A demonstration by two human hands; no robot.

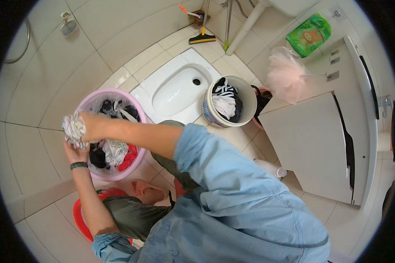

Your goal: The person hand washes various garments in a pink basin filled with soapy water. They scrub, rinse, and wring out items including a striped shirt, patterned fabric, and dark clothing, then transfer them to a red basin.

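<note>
A wrung-up bundle of white patterned cloth is held above the left rim of a pink basin. My right hand, slightly blurred, grips it from the right. From below, my left hand, with a dark green bangle at the wrist, holds the bundle's lower end. Sudsy water fills the basin. In it lie black garments, another white patterned cloth and a red cloth. My right forearm passes over the basin and hides part of what is inside.
A white squat toilet is set in the floor beyond the basin. Beside it stands a bucket of clothes. A red basin sits by my legs. To the right are a white cabinet and a plastic bottle. A floor squeegee leans at the back.
</note>
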